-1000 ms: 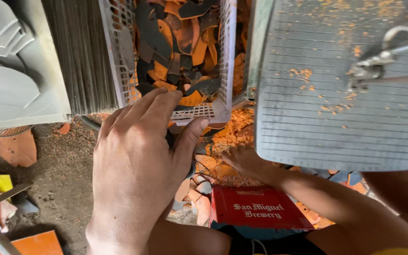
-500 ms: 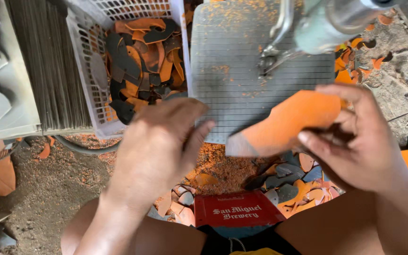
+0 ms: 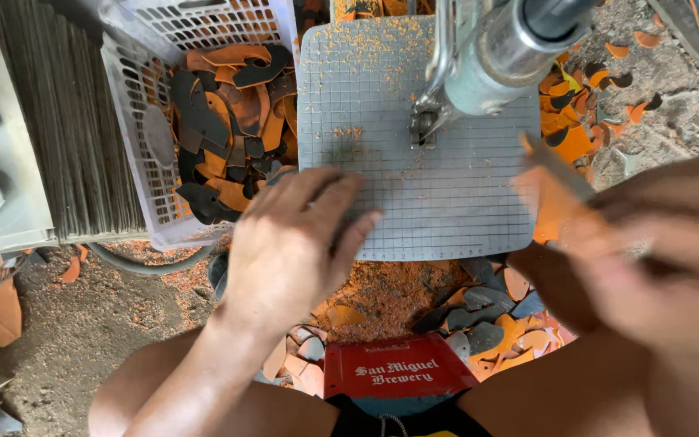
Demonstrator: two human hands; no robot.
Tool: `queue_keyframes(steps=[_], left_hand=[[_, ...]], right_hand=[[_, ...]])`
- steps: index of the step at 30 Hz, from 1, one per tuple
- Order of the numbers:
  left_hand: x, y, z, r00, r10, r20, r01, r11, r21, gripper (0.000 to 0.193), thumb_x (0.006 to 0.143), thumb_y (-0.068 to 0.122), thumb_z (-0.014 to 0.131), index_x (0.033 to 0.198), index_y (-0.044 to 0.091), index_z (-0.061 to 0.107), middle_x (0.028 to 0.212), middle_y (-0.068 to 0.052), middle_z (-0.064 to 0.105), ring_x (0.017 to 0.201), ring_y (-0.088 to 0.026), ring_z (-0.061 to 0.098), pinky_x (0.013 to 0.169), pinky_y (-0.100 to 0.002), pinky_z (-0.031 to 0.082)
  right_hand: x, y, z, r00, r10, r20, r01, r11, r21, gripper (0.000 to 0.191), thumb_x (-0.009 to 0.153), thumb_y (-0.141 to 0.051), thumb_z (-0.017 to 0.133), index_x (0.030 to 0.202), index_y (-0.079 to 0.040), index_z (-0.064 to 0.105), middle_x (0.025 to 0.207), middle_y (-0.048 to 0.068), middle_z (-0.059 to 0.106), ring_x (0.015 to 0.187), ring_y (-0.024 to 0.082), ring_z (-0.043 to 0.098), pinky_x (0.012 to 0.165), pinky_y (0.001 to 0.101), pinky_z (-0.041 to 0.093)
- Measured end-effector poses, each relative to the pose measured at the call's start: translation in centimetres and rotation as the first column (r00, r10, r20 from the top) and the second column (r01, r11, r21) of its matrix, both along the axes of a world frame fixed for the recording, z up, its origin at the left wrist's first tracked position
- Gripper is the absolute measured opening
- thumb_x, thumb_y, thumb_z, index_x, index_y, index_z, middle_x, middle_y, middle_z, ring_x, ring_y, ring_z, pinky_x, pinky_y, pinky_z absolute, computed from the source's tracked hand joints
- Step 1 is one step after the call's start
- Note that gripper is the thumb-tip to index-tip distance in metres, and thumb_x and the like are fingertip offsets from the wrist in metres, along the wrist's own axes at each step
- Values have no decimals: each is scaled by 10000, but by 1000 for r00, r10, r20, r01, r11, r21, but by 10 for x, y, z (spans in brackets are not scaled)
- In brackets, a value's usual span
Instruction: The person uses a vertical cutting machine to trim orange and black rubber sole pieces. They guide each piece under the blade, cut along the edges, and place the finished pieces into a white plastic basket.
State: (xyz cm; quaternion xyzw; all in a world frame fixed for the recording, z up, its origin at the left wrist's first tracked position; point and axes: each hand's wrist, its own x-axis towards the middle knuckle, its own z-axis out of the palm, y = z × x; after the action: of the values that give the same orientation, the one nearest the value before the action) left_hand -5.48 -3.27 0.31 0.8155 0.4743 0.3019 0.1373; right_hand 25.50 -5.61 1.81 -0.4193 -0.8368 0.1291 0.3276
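My left hand (image 3: 293,243) lies flat, fingers spread, on the near left corner of the grey gridded saw table (image 3: 382,105) and holds nothing. My right hand (image 3: 657,259) is blurred at the right and grips a flat orange and grey sole-shaped piece (image 3: 556,190) by the table's right edge. The metal saw head (image 3: 495,57) hangs over the middle of the table, with its blade guide (image 3: 424,125) just above the grid. Orange dust is scattered over the table top.
A white plastic basket (image 3: 135,146) of orange and black offcuts stands left of the table, beside a stack of dark sheets (image 3: 66,121). Orange sawdust and cut scraps (image 3: 479,316) litter the ground below. A red crate (image 3: 398,368) sits between my knees.
My right hand has carried the orange piece from in front of the table out to its right edge. My left hand has shifted up onto the table's near left corner.
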Motion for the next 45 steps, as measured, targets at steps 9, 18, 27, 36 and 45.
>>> queue_keyframes(steps=[9,18,27,36,45], left_hand=[[-5,1,9,992,-118,-30,114,986,-119,329,872,250,815,1098,26,732,1135,-135,703,1053,-327,671,933,-463,546],[0,17,-6,961,-110,-255,114,993,1,399,821,78,770,1219,92,769,1448,-170,597,1307,-316,580,1053,-450,474],[2,46,-18,973,-127,-193,136,990,35,432,817,317,814,1187,97,784,1386,-144,651,1289,-315,569,1048,-447,453],[-1,52,-27,962,-131,-238,151,986,69,404,859,325,788,1214,131,791,1443,-104,640,1307,-286,560,1094,-431,418],[-3,64,-27,962,-154,-227,164,986,25,439,853,356,780,1237,143,771,1464,-75,627,1307,-279,539,1074,-447,419]], right_hand=[[-43,15,6,1000,-5,25,9,989,-149,230,849,-170,825,1056,-95,758,1257,62,718,1098,218,700,896,353,592],[-20,41,-33,958,46,284,28,968,-249,316,753,-90,814,1069,-83,800,1312,47,721,1064,274,663,908,416,546],[-18,42,-46,993,-10,120,36,976,-217,263,748,-60,802,1010,-68,802,1216,52,752,1028,251,669,859,353,567],[-25,36,-49,988,-71,137,91,985,-147,272,772,-13,786,1041,-51,797,1236,73,747,1020,265,657,897,361,555],[-25,43,-49,991,-69,114,89,981,-174,251,766,-18,789,1016,-42,804,1207,91,761,969,246,637,833,347,547]])
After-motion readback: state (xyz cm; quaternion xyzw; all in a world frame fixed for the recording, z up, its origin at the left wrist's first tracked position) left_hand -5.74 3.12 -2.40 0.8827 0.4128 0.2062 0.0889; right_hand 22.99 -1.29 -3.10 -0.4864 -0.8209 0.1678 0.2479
